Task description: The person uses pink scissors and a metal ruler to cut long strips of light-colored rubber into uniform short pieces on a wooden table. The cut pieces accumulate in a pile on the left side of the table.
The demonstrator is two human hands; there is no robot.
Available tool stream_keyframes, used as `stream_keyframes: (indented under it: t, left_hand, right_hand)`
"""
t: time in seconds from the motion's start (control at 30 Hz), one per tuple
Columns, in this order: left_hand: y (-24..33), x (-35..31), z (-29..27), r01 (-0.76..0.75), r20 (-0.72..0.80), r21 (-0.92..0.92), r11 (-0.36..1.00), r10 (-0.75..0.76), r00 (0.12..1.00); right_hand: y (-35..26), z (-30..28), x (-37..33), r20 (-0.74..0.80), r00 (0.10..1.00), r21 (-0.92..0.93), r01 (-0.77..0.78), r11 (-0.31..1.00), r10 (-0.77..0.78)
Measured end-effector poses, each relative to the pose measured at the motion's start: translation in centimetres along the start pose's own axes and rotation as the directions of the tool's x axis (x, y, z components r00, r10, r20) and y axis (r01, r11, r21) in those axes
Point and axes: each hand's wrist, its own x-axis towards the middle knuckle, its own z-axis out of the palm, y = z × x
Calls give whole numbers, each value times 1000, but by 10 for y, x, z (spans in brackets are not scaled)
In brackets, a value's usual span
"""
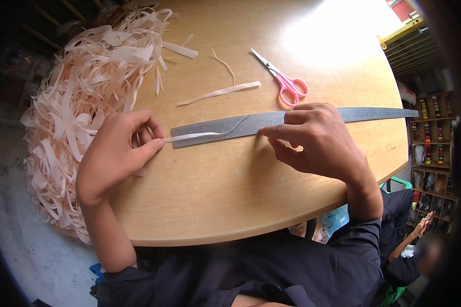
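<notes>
My left hand [115, 148] is closed, with thumb and forefinger pinching one end of a thin pale fabric strip [194, 135]. From there the strip runs right along a flat metal ruler [312, 115], thinning into a curled thread near the ruler's middle. My right hand [317, 140] reaches over the ruler, its forefinger tip touching the lower edge and the thumb apart below. No object shows between those two fingers; the other fingertips are partly hidden. Beyond the ruler lie scissors [284, 82] with pink handles, blades parted slightly, and another pale strip [220, 93] beside a loose thread [223, 65].
A large heap of pale pink fabric strips [82, 97] covers the wooden table's [205, 204] left side and hangs over its edge. To the right, a seated person [402, 250] is near shelves [435, 133] of small coloured items. Bright glare covers the far right tabletop.
</notes>
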Motion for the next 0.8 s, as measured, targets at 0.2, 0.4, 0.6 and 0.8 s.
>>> stream_keyframes:
  t: [0.2,0.4,0.6,0.8]
  left_hand:
    - [5,0,0,23,2,15,1000,-23,1000]
    - [2,0,1,7,-10,34,999,-7,1000]
    - [-4,0,0,-57,-46,33,998,58,997]
    - [-4,-1,-1,-78,-50,55,995,81,995]
  right_hand:
    - [-4,4,2,45,995,-19,-91,996,92]
    - [-2,4,0,47,998,-40,-50,998,52]
    - [4,3,-3,76,995,-20,-60,998,61]
    - [5,1,-4,47,998,6,-48,999,48]
